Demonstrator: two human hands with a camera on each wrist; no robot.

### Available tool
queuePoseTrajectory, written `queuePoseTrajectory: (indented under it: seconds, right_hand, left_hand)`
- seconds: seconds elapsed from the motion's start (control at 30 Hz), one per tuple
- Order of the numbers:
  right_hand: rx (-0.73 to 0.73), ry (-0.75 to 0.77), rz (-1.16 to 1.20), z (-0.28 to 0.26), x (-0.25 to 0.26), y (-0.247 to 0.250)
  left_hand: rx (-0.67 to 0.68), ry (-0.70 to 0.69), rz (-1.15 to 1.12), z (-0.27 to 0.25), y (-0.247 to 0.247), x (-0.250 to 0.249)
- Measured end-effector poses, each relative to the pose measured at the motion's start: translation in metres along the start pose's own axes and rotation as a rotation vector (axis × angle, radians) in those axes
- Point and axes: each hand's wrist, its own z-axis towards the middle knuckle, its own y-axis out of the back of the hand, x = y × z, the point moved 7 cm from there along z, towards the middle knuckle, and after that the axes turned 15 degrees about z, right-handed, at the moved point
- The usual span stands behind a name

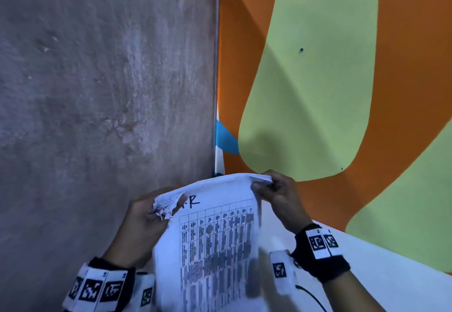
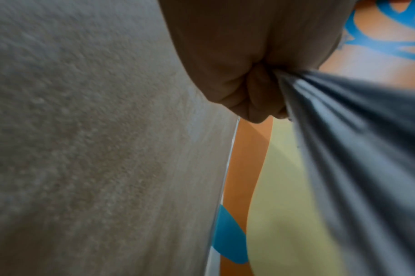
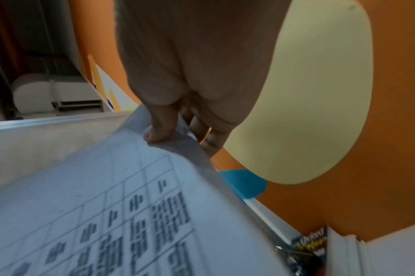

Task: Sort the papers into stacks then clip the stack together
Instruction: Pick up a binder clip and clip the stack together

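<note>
Rough grey plaster [image 1: 102,79] fills the left of the head view, meeting a smooth wall painted orange with pale green and blue shapes [image 1: 315,86]; a white ledge [image 1: 391,262] runs below on the right. Held up in front of this corner is the stack of papers [image 1: 215,233], thin white sheets, the top one printed with a grid of small dark text and a handwritten mark near its head. The left hand [image 1: 144,223] pinches the upper left corner, where the sheet edges are frayed and dog-eared, thumb on top. The right hand [image 1: 278,194] clamps the upper right corner, thumb on the printed face and fingers behind, and there the edges look squarer.

The step in hand seems to be gathering and squaring the sheets into one stack, held in the air. No clip shows in any view. Next likely comes evening the ragged left corner, then finding a clip while one hand holds the limp, slippery sheets aligned.
</note>
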Motion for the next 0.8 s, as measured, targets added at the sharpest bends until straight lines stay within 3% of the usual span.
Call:
queuePoseTrajectory:
  seconds: [0.13,0.23,0.43,0.8]
  right_hand:
    - [-0.039,-0.106,-0.044,0.023,-0.050,-0.005]
    - [-0.069,-0.159,-0.262,0.039,-0.094,0.005]
    - [0.166,-0.151,-0.852,0.067,-0.162,-0.023]
    - [0.218,-0.154,-1.190,0.103,-0.193,-0.061]
  left_hand:
    - [0.037,-0.119,0.299,0.005,0.027,0.008]
    - [-0.098,-0.102,0.434,0.009,0.058,0.018]
    - [-0.272,-0.180,0.611,0.021,0.071,0.005]
    - [-0.304,-0.140,0.719,0.032,0.059,0.002]
